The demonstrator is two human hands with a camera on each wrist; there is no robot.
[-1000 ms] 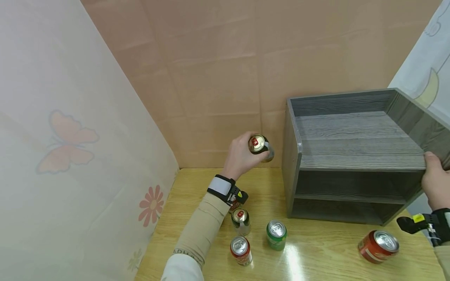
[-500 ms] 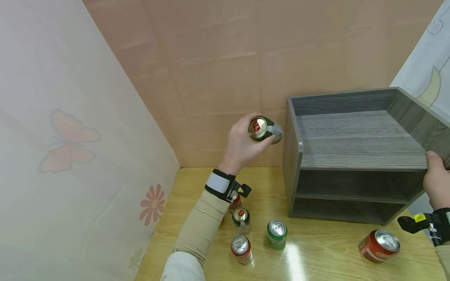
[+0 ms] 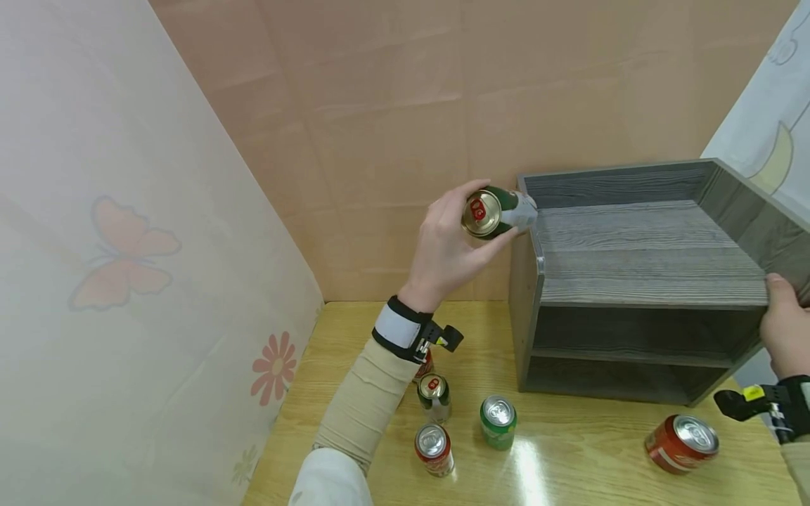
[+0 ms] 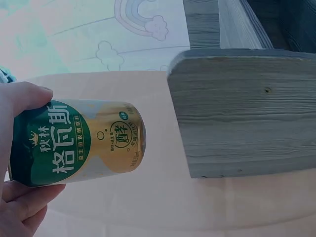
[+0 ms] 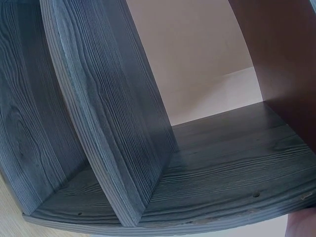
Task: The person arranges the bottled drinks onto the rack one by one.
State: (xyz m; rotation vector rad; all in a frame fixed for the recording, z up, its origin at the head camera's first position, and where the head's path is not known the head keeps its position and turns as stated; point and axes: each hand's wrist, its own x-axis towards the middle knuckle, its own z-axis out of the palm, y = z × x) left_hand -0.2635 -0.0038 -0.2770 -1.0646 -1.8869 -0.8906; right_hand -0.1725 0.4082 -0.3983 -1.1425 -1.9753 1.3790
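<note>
My left hand (image 3: 443, 246) pinches a green, white and gold drink can (image 3: 482, 213) between thumb and fingers. Its gold lid with a red tab faces me, and the can tilts, its base pointing right. In the head view the base overlaps the upper left edge of a grey wooden shelf unit (image 3: 645, 253). The left wrist view shows the can (image 4: 98, 140) lying sideways, with a gap between its base and the shelf's side panel (image 4: 247, 113). At the shelf's right side my right hand (image 3: 785, 330) grips the panel, thumb on the top board's front corner.
On the wooden table (image 3: 354, 393) stand a green can (image 3: 498, 425), a red can (image 3: 434, 451) and a green-gold can (image 3: 434, 399). Another red can (image 3: 425, 367) is partly hidden behind my left wrist. A wider red can (image 3: 680, 444) stands right, before the shelf.
My left hand has lifted the can up and to the right, towards the shelf's top left edge, tilting it further. My right hand has stayed on the shelf.
</note>
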